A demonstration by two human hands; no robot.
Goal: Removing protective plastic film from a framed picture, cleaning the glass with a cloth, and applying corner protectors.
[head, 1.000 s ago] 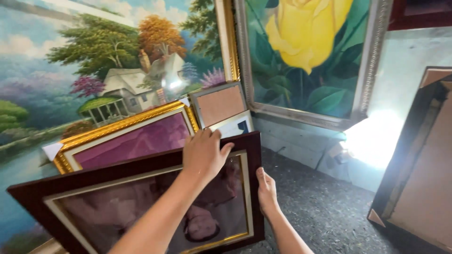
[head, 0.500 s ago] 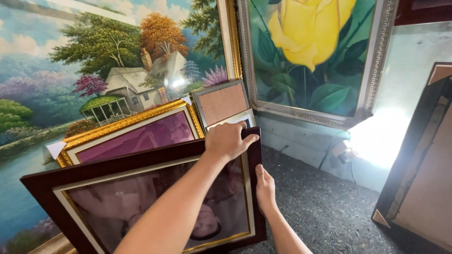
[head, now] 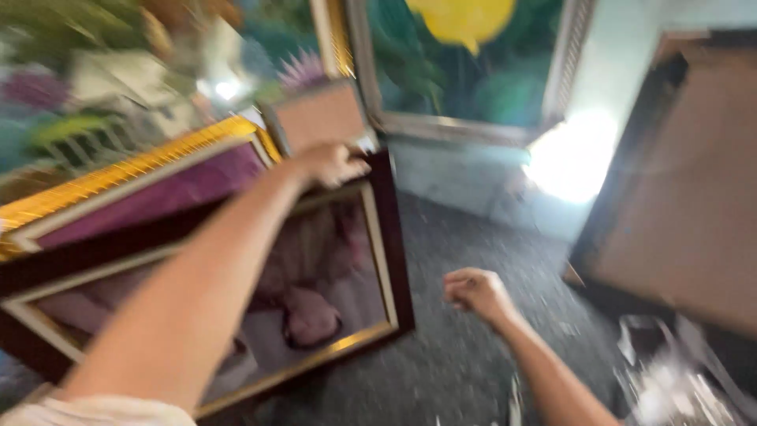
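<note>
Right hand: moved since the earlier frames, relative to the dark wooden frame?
Yes. The right hand has come off the dark wooden picture frame, now clear to its right, curled over the grey floor.

Left arm extended forward and up, forearm bare, left hand (head: pixel 327 163) palm-down with fingers curled over an edge. Right arm bent low, wrist raised, right hand (head: pixel 477 292) closed in a loose fist, holding nothing, well apart from the left.

Blurred view, left hand (head: pixel 330 163) gripping dark picture frame (head: pixel 390 260) top edge, right hand (head: pixel 477 293) apparently fisted, apart
</note>
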